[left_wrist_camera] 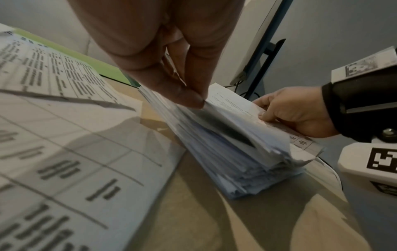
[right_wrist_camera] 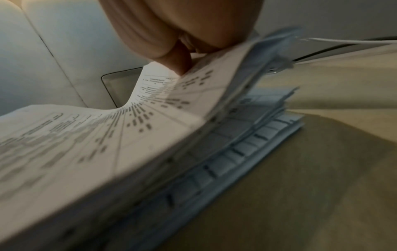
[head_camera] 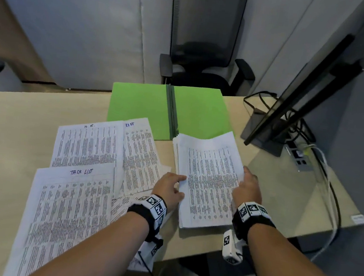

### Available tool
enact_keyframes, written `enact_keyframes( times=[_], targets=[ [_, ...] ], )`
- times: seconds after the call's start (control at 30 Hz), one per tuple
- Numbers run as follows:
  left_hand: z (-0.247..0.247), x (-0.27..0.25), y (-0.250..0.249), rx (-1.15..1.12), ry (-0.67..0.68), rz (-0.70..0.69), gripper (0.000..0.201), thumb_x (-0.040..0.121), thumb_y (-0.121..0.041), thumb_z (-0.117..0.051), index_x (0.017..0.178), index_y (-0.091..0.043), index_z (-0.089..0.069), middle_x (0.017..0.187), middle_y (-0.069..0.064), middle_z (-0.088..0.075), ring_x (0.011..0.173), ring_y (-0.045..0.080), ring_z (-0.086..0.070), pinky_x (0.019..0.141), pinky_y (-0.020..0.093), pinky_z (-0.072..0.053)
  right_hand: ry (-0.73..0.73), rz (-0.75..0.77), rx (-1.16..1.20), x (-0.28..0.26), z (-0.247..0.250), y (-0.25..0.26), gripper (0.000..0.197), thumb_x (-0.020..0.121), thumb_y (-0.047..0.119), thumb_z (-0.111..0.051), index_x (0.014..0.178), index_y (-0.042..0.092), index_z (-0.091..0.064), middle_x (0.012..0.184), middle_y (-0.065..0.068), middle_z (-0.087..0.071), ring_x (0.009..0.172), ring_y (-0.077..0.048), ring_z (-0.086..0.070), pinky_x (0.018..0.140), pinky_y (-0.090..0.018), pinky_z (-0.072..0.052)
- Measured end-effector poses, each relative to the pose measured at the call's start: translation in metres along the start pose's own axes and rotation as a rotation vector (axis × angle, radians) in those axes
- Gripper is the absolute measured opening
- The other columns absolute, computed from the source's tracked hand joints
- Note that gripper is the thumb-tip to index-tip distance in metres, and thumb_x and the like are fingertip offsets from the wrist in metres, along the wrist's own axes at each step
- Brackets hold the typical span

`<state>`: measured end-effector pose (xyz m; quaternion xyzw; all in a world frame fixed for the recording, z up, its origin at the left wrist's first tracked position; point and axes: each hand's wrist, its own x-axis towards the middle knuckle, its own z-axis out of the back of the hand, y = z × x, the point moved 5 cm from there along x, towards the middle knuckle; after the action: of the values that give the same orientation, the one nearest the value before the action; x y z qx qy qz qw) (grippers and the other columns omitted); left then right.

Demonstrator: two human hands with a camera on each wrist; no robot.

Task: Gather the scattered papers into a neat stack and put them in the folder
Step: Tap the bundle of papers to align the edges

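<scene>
A thick stack of printed papers [head_camera: 208,180] lies on the desk just in front of the open green folder [head_camera: 142,105]. My left hand [head_camera: 171,188] pinches the stack's left edge [left_wrist_camera: 225,139] between thumb and fingers. My right hand [head_camera: 248,188] grips the right edge, lifting the upper sheets [right_wrist_camera: 150,118] so they curl up. Loose printed sheets lie to the left: one headed TASK LIST [head_camera: 69,216], another [head_camera: 87,144] behind it, and a third [head_camera: 141,154] partly under my left hand.
A monitor [head_camera: 303,87] on its stand sits at the right with cables and a power strip [head_camera: 297,155] behind it. A black office chair [head_camera: 205,51] stands beyond the desk's far edge. The desk's front edge runs under my wrists.
</scene>
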<state>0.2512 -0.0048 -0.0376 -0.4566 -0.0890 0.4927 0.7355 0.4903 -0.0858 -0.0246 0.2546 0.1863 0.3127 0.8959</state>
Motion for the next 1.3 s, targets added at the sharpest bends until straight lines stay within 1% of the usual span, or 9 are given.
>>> enact_keyframes(
  times=[0.13, 0.3, 0.37, 0.47, 0.57, 0.77, 0.87, 1.13, 1.3],
  targets=[
    [-0.012, 0.009, 0.001, 0.081, -0.003, 0.01, 0.051, 0.084, -0.017, -0.068, 0.133, -0.023, -0.054, 0.127, -0.001, -0.049, 0.1, 0.017, -0.057, 0.095, 0.026, -0.045, 0.013, 0.063, -0.055, 0.006, 0.0, -0.009, 0.081, 0.077, -0.012, -0.036, 0.147, 0.029, -0.033, 0.121, -0.01, -0.042, 0.096, -0.033, -0.057, 0.086, -0.034, -0.047],
    [-0.02, 0.017, 0.006, 0.097, -0.008, 0.025, 0.051, 0.084, -0.017, -0.068, 0.133, -0.02, -0.054, 0.127, 0.001, -0.045, 0.097, 0.015, -0.056, 0.089, 0.019, -0.042, -0.021, 0.174, -0.204, 0.009, -0.007, -0.01, 0.049, 0.084, 0.001, -0.051, 0.13, 0.017, -0.058, 0.133, -0.015, -0.046, 0.111, -0.039, -0.05, 0.097, -0.039, -0.043],
    [-0.021, 0.018, 0.008, 0.094, -0.017, 0.039, 0.052, 0.084, -0.018, -0.068, 0.134, -0.02, -0.053, 0.128, 0.001, -0.041, 0.095, 0.015, -0.056, 0.089, 0.018, -0.042, -0.039, 0.172, -0.286, 0.006, -0.008, -0.007, 0.049, 0.078, 0.001, -0.055, 0.123, 0.019, -0.063, 0.139, -0.011, -0.044, 0.113, -0.038, -0.046, 0.096, -0.041, -0.042],
    [-0.02, 0.017, 0.009, 0.064, -0.043, 0.039, 0.052, 0.085, -0.017, -0.067, 0.134, -0.019, -0.051, 0.13, 0.001, -0.038, 0.094, 0.015, -0.058, 0.091, 0.017, -0.042, -0.039, 0.172, -0.363, -0.002, -0.012, 0.0, 0.054, 0.073, -0.001, -0.057, 0.121, 0.022, -0.061, 0.148, -0.007, -0.034, 0.128, -0.035, -0.034, 0.104, -0.046, -0.034],
    [-0.011, 0.016, 0.01, 0.059, -0.114, 0.024, 0.048, 0.089, -0.012, -0.059, 0.136, -0.021, -0.051, 0.129, 0.001, -0.043, 0.096, 0.013, -0.056, 0.09, 0.017, -0.042, -0.018, 0.206, -0.355, -0.01, -0.022, 0.009, 0.056, 0.073, -0.004, -0.053, 0.122, 0.02, -0.061, 0.148, -0.005, -0.035, 0.132, -0.032, -0.03, 0.106, -0.046, -0.028],
    [0.026, 0.004, 0.029, 0.049, -0.188, 0.089, 0.042, 0.091, -0.018, -0.058, 0.132, -0.023, -0.052, 0.124, 0.001, -0.053, 0.1, 0.014, -0.059, 0.091, 0.027, -0.049, 0.019, 0.333, -0.226, -0.032, -0.053, 0.046, 0.045, 0.075, -0.008, -0.055, 0.112, 0.014, -0.069, 0.122, -0.008, -0.056, 0.111, -0.034, -0.047, 0.091, -0.043, -0.04],
    [0.051, -0.006, 0.046, 0.081, -0.219, 0.115, 0.041, 0.091, -0.015, -0.058, 0.132, -0.02, -0.053, 0.125, 0.002, -0.054, 0.103, 0.016, -0.06, 0.093, 0.028, -0.048, 0.041, 0.416, -0.155, -0.047, -0.072, 0.071, 0.037, 0.078, -0.006, -0.059, 0.109, 0.011, -0.07, 0.108, -0.01, -0.059, 0.101, -0.033, -0.051, 0.085, -0.043, -0.045],
    [0.124, -0.038, 0.113, 0.136, -0.26, 0.251, 0.045, 0.09, -0.012, -0.056, 0.134, -0.018, -0.049, 0.134, 0.009, -0.047, 0.114, 0.024, -0.056, 0.097, 0.032, -0.046, 0.221, 0.478, -0.118, -0.085, -0.133, 0.129, 0.032, 0.093, 0.008, -0.052, 0.123, 0.009, -0.063, 0.119, -0.012, -0.054, 0.113, -0.03, -0.048, 0.095, -0.037, -0.042],
    [0.179, -0.069, 0.171, 0.24, -0.294, 0.522, 0.069, 0.079, -0.005, -0.059, 0.142, -0.024, -0.038, 0.146, 0.009, -0.027, 0.132, 0.032, -0.035, 0.105, 0.043, -0.04, 0.282, 0.453, -0.152, -0.112, -0.169, 0.159, 0.035, 0.093, 0.012, -0.05, 0.127, 0.007, -0.059, 0.121, -0.016, -0.053, 0.114, -0.033, -0.05, 0.098, -0.035, -0.041]
  ],
)
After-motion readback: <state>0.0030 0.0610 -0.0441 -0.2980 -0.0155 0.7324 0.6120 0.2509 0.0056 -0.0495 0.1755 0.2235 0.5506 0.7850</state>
